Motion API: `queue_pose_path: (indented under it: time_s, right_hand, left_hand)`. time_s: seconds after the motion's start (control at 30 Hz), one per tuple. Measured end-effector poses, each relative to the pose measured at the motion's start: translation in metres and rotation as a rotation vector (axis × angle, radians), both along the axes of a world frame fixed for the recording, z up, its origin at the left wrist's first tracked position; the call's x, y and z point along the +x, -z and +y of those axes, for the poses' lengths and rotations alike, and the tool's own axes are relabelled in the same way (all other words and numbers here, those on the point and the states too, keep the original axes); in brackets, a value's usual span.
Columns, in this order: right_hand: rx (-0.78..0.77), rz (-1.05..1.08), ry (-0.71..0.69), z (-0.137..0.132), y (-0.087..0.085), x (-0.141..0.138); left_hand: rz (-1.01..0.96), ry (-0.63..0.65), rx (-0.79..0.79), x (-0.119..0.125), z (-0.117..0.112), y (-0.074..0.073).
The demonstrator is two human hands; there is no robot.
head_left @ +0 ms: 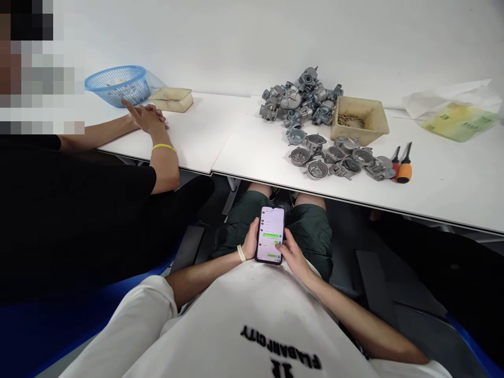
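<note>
A smartphone [271,231] with a lit chat screen rests upright in my hands, above my lap. Along its left edge, my left hand [251,242] is closed round the phone, its fingers mostly hidden behind. My right hand [294,256] grips the lower right side, with the thumb lying over the screen. Beyond my knees, on the white table [252,152], lie a pile of metal carburetors [299,100] and a group of open carburetor bodies [338,157].
A beige bin [362,122] holds small brass-coloured parts. Two screwdrivers [404,169] lie to its right, near a plastic bag [459,118]. At left are a blue basket [118,86], a shallow beige box [173,100] and a co-worker's clasped hands [147,116].
</note>
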State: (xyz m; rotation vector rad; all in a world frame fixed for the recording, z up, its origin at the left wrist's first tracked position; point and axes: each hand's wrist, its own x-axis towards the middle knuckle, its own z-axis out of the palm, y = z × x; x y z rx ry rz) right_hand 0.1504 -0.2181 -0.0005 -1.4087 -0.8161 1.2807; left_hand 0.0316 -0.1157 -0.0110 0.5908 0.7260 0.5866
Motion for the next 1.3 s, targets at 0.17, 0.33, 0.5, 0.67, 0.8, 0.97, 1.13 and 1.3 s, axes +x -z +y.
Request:
queue_pose_path:
  time_s: [0.17,0.33,0.5,0.67,0.8,0.97,1.13,1.3]
  right_hand:
    - [0.007,0.027,0.003,0.000,0.005,0.000]
    - [0.016,0.081,-0.024,-0.001,0.002,-0.001]
    - [0.006,0.143,-0.099,0.000,-0.004,-0.003]
    - [-0.028,0.153,-0.201,0.002,-0.003,-0.003]
    - [0.069,0.147,-0.200,0.003,0.002,-0.003]
    - [0.023,0.156,-0.224,0.003,0.001,-0.002]
    - [0.078,0.211,-0.268,0.005,0.001,0.003]
    - [0.074,0.219,-0.299,0.005,0.003,0.005]
  left_hand:
    - [0.002,-0.003,0.016,0.000,-0.001,0.000]
    - [0.026,-0.011,0.015,0.001,0.000,-0.001]
    - [0.095,-0.102,0.082,0.002,0.000,-0.001]
    - [0.090,-0.162,0.080,0.003,0.000,-0.003]
    - [0.050,-0.173,0.110,0.003,0.001,-0.005]
    - [0.068,-0.213,0.044,0.005,0.001,-0.012]
    - [0.092,-0.238,0.037,0.006,0.000,-0.018]
    - [0.070,-0.211,0.082,0.003,0.000,-0.018]
